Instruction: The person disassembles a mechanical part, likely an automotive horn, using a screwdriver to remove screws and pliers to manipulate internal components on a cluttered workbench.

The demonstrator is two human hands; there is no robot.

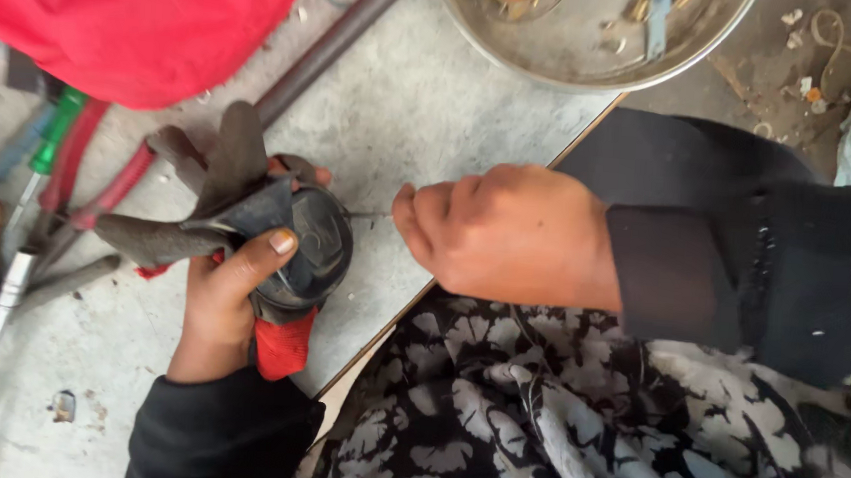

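My left hand grips a round black part wrapped in a worn grey and red work glove, with my thumb pressed on the part's top. My right hand is closed around a thin metal tool whose tip touches the right side of the black part. Both hands are above a grey concrete surface. Both of my sleeves are black.
A metal bowl with small parts sits at the top. A dark pipe runs diagonally. Red cloth lies top left. A green-handled screwdriver and other tools lie at the left. Patterned black and white fabric covers my lap.
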